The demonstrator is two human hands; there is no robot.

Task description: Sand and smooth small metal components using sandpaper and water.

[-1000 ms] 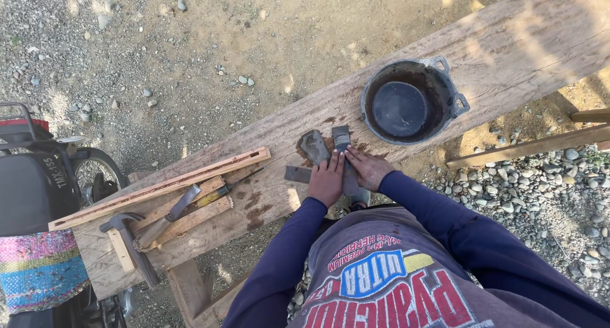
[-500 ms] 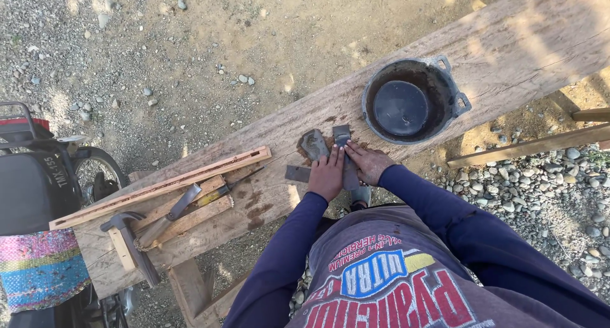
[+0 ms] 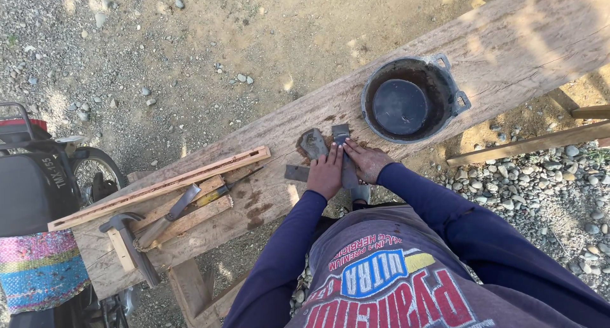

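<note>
- At 9 o'clock, one motorbike [image 3: 38, 194] stands off the plank's end, its dark seat showing and one striped woven cloth [image 3: 39, 280] hanging below it.
- One weathered wooden plank [image 3: 508, 42] runs from 8 o'clock up to 2 o'clock across gravelly ground.
- On the plank's 8 o'clock end, one long wooden straightedge [image 3: 159, 187] lies along the grain, and just below it one hammer [image 3: 130, 247], one trowel-like metal tool [image 3: 166, 215] and one yellow-handled screwdriver [image 3: 219, 191] sit close together.
- One small flat metal piece [image 3: 296, 172] lies just at 9 o'clock of the left hand.
- The left hand [image 3: 325, 174] lies flat, fingers straight and close together, tips pressing down on the long flat blade [image 3: 347, 160].
- One dark, rounded stone [image 3: 313, 142] sits at 11 o'clock of the left hand, right beside the blade's top end; whether the two touch cannot be told.
- The blade lies between both hands, pointing to 12 o'clock, its lower end hanging past the plank's near edge.
- The right hand [image 3: 368, 163] rests at 3 o'clock of the blade, fingers slightly spread and laid onto its edge, gripping nothing.
- One round black pot [image 3: 413, 99] with two side lugs stands at 1 o'clock of the hands, dark liquid inside.
- At 3 o'clock, two wooden slats [image 3: 527, 144] cross over pebbles.
</note>
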